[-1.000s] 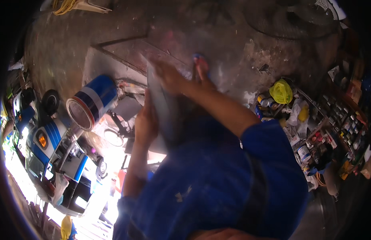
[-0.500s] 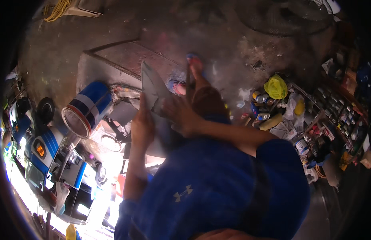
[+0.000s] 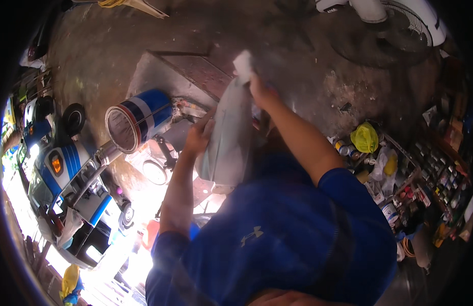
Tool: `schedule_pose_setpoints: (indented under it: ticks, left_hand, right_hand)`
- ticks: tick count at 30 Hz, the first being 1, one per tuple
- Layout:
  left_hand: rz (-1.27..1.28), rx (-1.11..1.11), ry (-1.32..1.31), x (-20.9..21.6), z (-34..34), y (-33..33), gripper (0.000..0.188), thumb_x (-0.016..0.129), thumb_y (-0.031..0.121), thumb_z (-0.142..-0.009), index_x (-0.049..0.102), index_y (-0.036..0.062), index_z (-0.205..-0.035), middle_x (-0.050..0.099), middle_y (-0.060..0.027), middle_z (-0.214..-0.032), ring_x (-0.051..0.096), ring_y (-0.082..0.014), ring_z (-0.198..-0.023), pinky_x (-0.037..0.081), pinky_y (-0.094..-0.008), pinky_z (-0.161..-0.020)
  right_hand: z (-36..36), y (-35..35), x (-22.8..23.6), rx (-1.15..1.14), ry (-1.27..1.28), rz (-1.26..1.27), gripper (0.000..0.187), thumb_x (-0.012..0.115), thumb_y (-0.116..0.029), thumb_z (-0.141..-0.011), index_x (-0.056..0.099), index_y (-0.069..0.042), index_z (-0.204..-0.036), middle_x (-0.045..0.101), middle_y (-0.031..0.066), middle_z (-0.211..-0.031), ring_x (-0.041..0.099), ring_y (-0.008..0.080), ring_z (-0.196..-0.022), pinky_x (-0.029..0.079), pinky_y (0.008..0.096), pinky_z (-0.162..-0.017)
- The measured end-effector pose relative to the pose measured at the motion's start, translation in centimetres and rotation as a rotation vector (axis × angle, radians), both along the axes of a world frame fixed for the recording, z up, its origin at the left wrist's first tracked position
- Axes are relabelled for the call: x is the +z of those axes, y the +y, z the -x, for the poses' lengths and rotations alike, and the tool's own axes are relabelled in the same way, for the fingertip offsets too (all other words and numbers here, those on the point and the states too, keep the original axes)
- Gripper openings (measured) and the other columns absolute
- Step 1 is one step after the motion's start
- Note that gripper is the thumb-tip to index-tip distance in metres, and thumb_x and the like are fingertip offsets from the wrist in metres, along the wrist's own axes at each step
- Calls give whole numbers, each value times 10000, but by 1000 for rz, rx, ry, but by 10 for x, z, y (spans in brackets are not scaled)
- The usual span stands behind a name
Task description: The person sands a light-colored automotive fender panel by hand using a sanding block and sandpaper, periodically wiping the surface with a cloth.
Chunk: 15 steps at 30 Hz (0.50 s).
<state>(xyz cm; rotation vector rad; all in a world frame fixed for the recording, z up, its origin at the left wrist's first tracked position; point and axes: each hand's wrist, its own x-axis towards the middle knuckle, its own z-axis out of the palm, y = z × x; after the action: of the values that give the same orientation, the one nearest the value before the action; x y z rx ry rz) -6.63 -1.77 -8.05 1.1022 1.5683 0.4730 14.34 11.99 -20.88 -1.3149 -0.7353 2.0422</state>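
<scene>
A long, tapered grey-green panel (image 3: 227, 135), like a vehicle body panel, stands in front of my torso with its narrow end away from me. My left hand (image 3: 198, 138) grips its left edge, the thumb side showing and some fingers hidden behind. At the narrow far end is my right hand (image 3: 262, 94), closed on a small white pad (image 3: 242, 65) that sticks out beyond the tip. Whether the pad is folded sheet or a block is too blurred to tell.
A blue and white drum (image 3: 139, 121) lies tilted at left, near a blue-striped vehicle part (image 3: 60, 166) and a wheel (image 3: 74, 119). A large fan (image 3: 382, 38) stands far right. Cans, a yellow-green bag (image 3: 365, 137) and parts crowd the right side.
My right hand has moved from the panel's face out to its far tip, where the white pad now shows. The panel has turned more face-on, and the whole view has shifted.
</scene>
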Motion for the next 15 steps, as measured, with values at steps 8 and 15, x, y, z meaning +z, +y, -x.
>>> schedule_pose_setpoints:
  ticks: [8, 15]
  left_hand:
    - [-271, -492, 359, -21, -48, 50, 866, 733, 301, -939, 308, -49, -1608, 350, -302, -1628, 399, -462, -1486, 349, -470, -1240]
    - [-421, -551, 539, 8, -78, 0, 952, 785, 313, -872, 298, -69, -1595, 300, -300, -1655, 304, -473, -1535, 301, -494, -1268]
  right_hand:
    - [-5, -14, -19, -225, 116, 234, 588, 258, -447, -1134, 677, -73, -1310, 713, 77, -1173, 653, 206, -1067, 517, 357, -954]
    - [-43, -16, -56, -213, 103, -137, 543, 408, -438, -1101, 596, -23, -1395, 693, 96, -1261, 655, 209, -1131, 490, 353, -1017]
